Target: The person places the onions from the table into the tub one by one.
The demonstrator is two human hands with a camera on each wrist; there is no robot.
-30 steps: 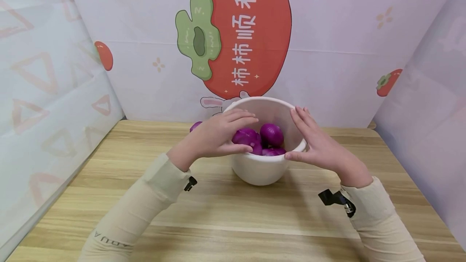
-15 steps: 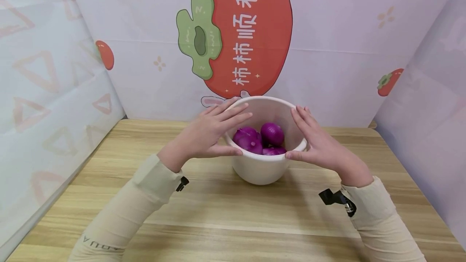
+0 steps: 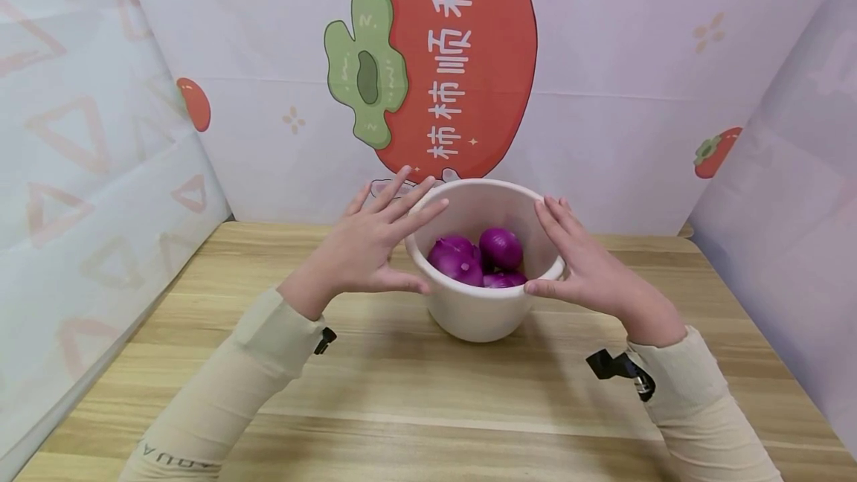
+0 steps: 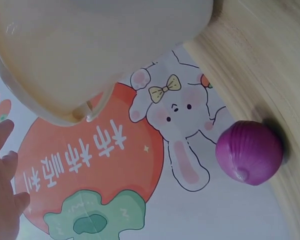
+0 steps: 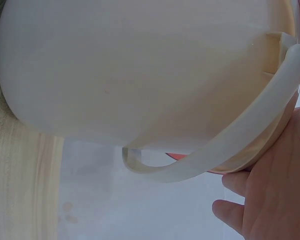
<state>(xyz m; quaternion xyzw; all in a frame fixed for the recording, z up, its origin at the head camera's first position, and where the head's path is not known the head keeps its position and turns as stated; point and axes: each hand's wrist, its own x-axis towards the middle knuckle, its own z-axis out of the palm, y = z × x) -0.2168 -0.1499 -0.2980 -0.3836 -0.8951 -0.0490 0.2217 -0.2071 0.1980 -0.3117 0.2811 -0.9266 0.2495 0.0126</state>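
A white bucket (image 3: 478,315) stands upright on the table, with several peeled red onions (image 3: 501,247) inside. My left hand (image 3: 361,244) is beside its left rim, fingers spread and holding nothing. In the left wrist view another red onion (image 4: 250,152) sits on the table outside the bucket; in the head view my left hand hides it. My right hand (image 3: 596,274) rests at the right rim, fingers extended along it and thumb at the near edge. The bucket's handle (image 5: 210,157) hangs down on the outside in the right wrist view.
A wooden table (image 3: 415,415) lies under the bucket. Close behind rises a white backdrop (image 3: 616,132) with a large printed persimmon (image 3: 495,58). Pale sheets close off both sides, including the left one (image 3: 87,169).
My left hand has moved left from over the bucket to outside its left rim, and its fingers have spread. The onion behind that hand is now hidden. My right hand stays at the rim.
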